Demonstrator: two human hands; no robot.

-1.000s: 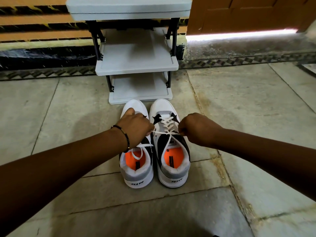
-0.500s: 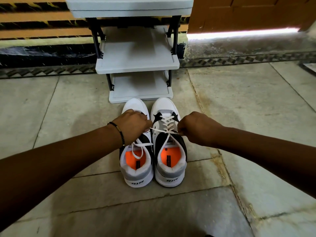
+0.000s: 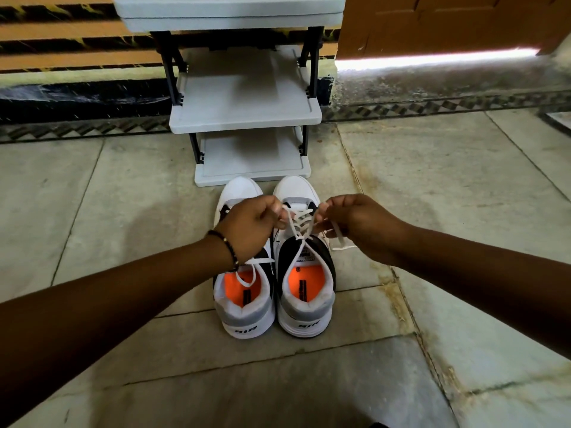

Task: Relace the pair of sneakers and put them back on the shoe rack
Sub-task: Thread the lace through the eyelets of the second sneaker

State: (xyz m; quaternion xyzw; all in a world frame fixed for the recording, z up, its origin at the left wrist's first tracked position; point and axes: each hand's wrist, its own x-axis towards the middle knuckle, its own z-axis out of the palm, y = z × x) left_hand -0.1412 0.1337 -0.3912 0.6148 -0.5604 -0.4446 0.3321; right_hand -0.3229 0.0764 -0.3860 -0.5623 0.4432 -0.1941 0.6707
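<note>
Two white, grey and black sneakers with orange insoles stand side by side on the floor, toes toward the rack. The right sneaker (image 3: 306, 304) has a white lace (image 3: 301, 225) crossed up its front. My left hand (image 3: 251, 228) pinches one end of that lace and my right hand (image 3: 355, 223) pinches the other, both raised just above the tongue. A loose lace tail hangs from my right hand. The left sneaker (image 3: 245, 307) lies partly under my left wrist, with its own lace looped loosely into its opening.
A grey shoe rack (image 3: 245, 120) with bare shelves stands just beyond the sneakers' toes, against a striped wall. An orange door (image 3: 448, 23) with light under it is at the back right. Stone floor tiles (image 3: 448, 180) spread on all sides.
Both hands have lifted and come closer together over the right sneaker. The lace that ran flat across it now rises to my fingers, and a tail hangs from my right hand.
</note>
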